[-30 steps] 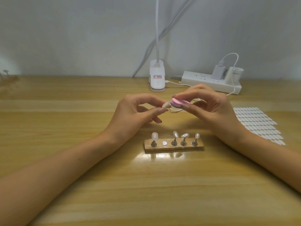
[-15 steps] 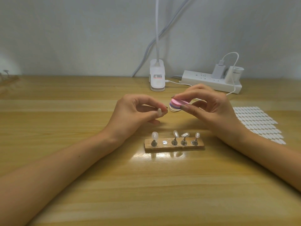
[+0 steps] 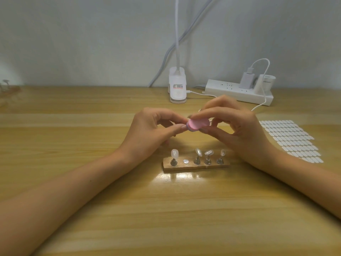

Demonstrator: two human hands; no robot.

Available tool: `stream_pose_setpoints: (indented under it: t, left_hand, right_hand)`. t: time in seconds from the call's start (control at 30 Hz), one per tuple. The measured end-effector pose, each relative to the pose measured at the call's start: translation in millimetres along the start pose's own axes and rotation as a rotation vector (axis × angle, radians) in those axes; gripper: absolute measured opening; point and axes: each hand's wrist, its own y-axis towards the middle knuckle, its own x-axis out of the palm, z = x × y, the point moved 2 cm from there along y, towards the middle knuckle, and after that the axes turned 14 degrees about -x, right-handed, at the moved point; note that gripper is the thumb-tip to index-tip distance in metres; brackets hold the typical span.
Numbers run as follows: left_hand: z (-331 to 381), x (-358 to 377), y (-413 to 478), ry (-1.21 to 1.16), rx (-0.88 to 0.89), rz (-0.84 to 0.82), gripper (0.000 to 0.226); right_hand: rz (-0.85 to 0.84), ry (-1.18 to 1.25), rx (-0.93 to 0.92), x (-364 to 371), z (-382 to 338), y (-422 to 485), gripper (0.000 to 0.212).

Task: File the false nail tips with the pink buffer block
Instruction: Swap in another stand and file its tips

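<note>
1. While the right hand (image 3: 239, 132) grips it between thumb and fingertips, the pink buffer (image 3: 199, 124) hangs above the table (image 3: 166, 209). It is tilted so that its flat pink face turns toward the camera, and a pale purple layer shows along its lower left edge.
2. The left hand (image 3: 153, 130) has thumb and forefinger drawn together, with their tips right at the buffer's left edge. I cannot tell whether they pinch anything, since that spot is blurred and partly hidden.
3. Nearer the camera, between the two wrists, a wooden stand (image 3: 196, 166) lies flat on the table. Four nail tips (image 3: 174, 153) stand on it on metal pegs (image 3: 173, 162), one at the left end and three grouped toward the right. A small shiny disc (image 3: 186, 161) sits in the gap between them.
4. To the right, beside the right forearm, a sheet of white oval stickers (image 3: 291, 139) lies flat.
5. At the back, by the wall, stand a white lamp clamp (image 3: 177, 89) and a white power strip (image 3: 236, 93) with a charger (image 3: 246, 80) plugged in.
</note>
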Motion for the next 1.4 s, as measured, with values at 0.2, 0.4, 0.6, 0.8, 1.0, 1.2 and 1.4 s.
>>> stream_pose_setpoints:
  t: [0.2, 0.4, 0.6, 0.8, 1.0, 1.2, 1.4]
  left_hand:
    - [2.0, 0.8, -1.9, 0.120, 0.117, 0.060, 0.011]
    - [5.1, 2.3, -4.7, 0.191, 0.186, 0.090, 0.015]
    - [6.7, 2.8, -6.7, 0.220, 0.212, 0.108, 0.010]
    - [5.7, 2.1, -5.3, 0.214, 0.188, 0.116, 0.009]
    - [3.6, 1.5, -3.3, 0.221, 0.181, 0.124, 0.009]
    - [4.0, 2.7, -3.3, 0.232, 0.203, 0.132, 0.007]
    - [3.2, 1.5, -2.2, 0.203, 0.196, 0.123, 0.014]
  right_hand:
    - [-0.024, -0.011, -0.045, 1.6, 0.2, 0.7, 0.021]
    - [-0.006, 0.017, -0.032, 0.3, 1.3, 1.0, 0.021]
    - [0.027, 0.044, 0.006, 0.2, 2.4, 2.0, 0.021]
    - [0.038, 0.042, 0.047, -1.3, 1.9, 2.3, 0.023]
    - [0.043, 0.003, 0.048, 0.3, -0.6, 3.3, 0.022]
    - [0.031, 0.004, 0.011, 2.1, -3.9, 3.8, 0.023]
    - [0.025, 0.005, 0.014, 3.5, -2.8, 4.2, 0.023]
